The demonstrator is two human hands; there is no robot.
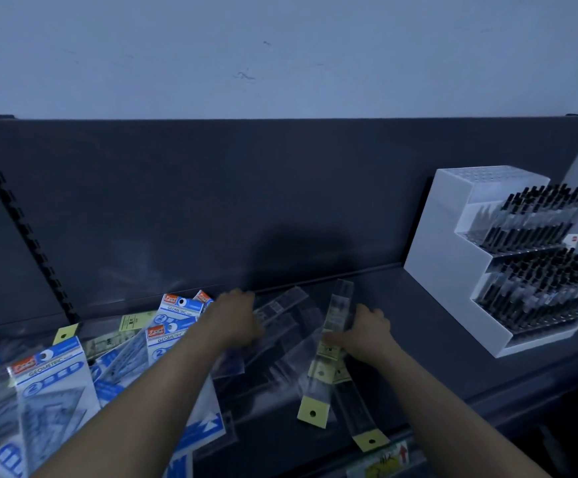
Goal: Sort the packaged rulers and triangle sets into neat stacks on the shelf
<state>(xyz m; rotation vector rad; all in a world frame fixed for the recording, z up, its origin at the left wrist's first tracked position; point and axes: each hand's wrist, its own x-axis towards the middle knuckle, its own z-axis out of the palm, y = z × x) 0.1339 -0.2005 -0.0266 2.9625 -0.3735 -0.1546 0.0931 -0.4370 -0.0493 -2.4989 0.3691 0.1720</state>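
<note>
Several packaged rulers in clear sleeves with yellow hang tabs lie on the dark shelf point(436, 346). My right hand point(367, 329) grips one packaged ruler point(329, 343) at its middle, its yellow tab end pointing toward me. Another ruler point(356, 408) lies under it near the shelf's front. My left hand point(236, 319) rests palm down on a loose heap of clear ruler packs point(280, 322) by the back panel; whether it grips one is hidden. Blue-and-white triangle set packs point(53, 384) lie scattered at the left.
A white tiered display stand point(453, 263) filled with black-capped pens occupies the right of the shelf. The dark back panel point(246, 201) rises behind. A slotted upright point(22, 229) runs down at the left. A price strip point(384, 460) edges the front.
</note>
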